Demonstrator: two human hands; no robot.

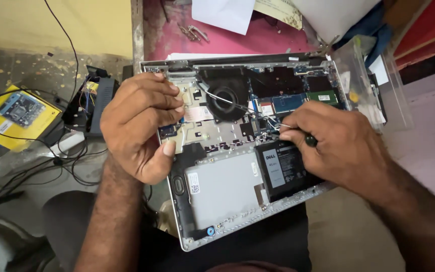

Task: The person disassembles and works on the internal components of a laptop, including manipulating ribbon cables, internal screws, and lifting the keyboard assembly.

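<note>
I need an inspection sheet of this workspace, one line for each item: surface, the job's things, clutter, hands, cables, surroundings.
Surface: grey bench, pink board behind.
Job's things: opened laptop with back cover off; round fan, black battery, green board exposed.
Clutter: yellow box, white paper, clear plastic tray.
Hands: left hand rests on the laptop's left edge; right hand holds a thin tool at the board.
Cables: black wires tangled at left.
Surroundings: yellow wall.

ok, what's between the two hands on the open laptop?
Head view: the round black cooling fan lies between left hand and right hand.
</note>
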